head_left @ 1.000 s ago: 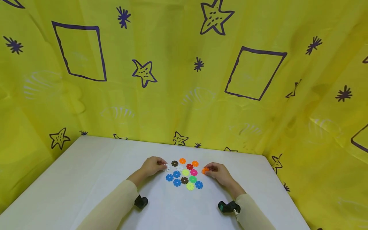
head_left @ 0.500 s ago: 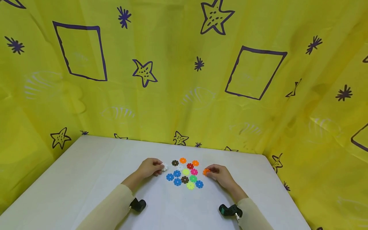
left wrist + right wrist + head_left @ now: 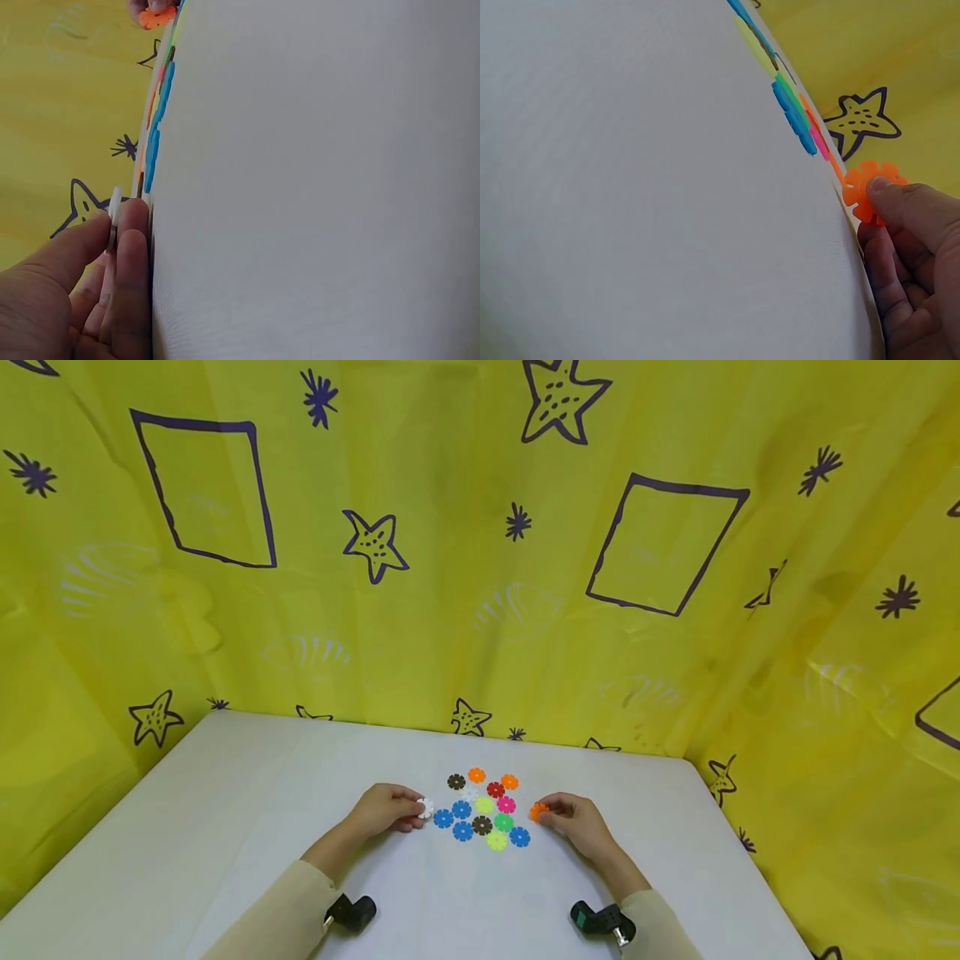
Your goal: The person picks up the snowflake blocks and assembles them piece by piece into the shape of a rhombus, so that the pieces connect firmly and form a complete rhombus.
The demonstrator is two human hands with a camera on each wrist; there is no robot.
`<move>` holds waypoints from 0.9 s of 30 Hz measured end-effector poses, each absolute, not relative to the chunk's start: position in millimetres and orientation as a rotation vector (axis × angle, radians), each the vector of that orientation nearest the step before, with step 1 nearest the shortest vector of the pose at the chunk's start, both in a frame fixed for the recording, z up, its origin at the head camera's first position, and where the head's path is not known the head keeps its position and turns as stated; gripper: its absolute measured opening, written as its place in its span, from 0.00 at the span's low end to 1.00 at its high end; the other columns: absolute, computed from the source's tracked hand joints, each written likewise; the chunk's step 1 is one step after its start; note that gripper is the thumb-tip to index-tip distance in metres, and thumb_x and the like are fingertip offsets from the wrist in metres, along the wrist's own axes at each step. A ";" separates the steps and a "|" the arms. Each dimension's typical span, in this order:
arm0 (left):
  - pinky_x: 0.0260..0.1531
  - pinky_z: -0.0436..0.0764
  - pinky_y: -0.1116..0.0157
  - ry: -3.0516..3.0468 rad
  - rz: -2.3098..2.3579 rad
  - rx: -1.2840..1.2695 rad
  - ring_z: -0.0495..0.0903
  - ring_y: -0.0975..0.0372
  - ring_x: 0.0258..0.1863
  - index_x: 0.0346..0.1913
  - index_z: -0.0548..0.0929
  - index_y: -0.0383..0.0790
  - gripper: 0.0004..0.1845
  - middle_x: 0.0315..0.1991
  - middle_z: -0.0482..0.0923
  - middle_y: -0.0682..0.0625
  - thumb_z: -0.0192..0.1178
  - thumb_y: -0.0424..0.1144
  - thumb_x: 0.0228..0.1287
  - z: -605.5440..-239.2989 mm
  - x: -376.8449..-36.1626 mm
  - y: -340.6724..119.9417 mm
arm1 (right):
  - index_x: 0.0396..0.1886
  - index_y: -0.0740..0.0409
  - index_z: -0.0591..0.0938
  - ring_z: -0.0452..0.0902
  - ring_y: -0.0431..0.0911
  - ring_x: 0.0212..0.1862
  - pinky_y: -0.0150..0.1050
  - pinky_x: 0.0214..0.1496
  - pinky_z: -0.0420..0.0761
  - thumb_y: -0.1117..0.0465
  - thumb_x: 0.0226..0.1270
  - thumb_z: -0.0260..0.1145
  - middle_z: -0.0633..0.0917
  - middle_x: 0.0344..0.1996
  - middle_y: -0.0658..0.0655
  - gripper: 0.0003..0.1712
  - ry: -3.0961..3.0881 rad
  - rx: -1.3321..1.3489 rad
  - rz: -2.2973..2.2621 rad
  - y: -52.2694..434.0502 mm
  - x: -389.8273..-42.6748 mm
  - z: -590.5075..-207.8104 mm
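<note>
At the left of a cluster of flower-shaped notched plastic discs, my left hand [image 3: 382,810] pinches a white disc [image 3: 425,808] between thumb and fingers. In the left wrist view this white disc [image 3: 115,204] is seen edge-on. Across the cluster, my right hand [image 3: 579,823] holds an orange disc [image 3: 538,811]. The right wrist view shows the orange disc [image 3: 864,191] face-on, with the thumb pressed on its middle. Between the hands lie several blue discs [image 3: 462,831], two brown ones, two yellow ones [image 3: 497,841], and a green [image 3: 504,822], pink [image 3: 506,805], red [image 3: 496,790] and white disc.
The discs lie flat on a white table [image 3: 225,827]. Two more orange discs [image 3: 477,775] sit at the cluster's far side. A yellow curtain [image 3: 450,610] with dark star drawings hangs behind the table and along its sides.
My left hand has drawn the white disc slightly left and nearer to me, away from the brown disc at the back. The right hand has lowered slightly, still holding the orange disc.
</note>
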State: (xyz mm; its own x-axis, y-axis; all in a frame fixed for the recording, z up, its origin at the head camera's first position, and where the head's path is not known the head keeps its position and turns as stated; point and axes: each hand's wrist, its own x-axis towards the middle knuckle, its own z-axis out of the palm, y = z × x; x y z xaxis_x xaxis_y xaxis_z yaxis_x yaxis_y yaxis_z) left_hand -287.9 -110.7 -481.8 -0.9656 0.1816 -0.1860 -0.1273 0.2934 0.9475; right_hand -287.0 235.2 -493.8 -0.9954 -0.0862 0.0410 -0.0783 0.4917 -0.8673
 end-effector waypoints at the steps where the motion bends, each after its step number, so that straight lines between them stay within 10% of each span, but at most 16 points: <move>1: 0.30 0.86 0.68 2.303 1.728 0.058 0.87 0.60 0.29 0.51 0.81 0.25 0.16 0.32 0.87 0.44 0.63 0.33 0.66 -482.7 -286.6 -111.1 | 0.41 0.57 0.87 0.75 0.44 0.39 0.33 0.44 0.77 0.64 0.61 0.72 0.86 0.35 0.50 0.08 2.704 -0.155 -1.577 235.0 -285.5 -493.8; 27: 0.31 0.86 0.67 2.197 1.802 0.144 0.86 0.62 0.29 0.54 0.80 0.25 0.18 0.32 0.87 0.42 0.64 0.31 0.64 -487.2 -252.0 -111.1 | 0.44 0.64 0.85 0.80 0.42 0.37 0.30 0.42 0.82 0.65 0.60 0.72 0.87 0.39 0.59 0.13 2.565 -0.254 -1.705 225.9 -253.8 -493.1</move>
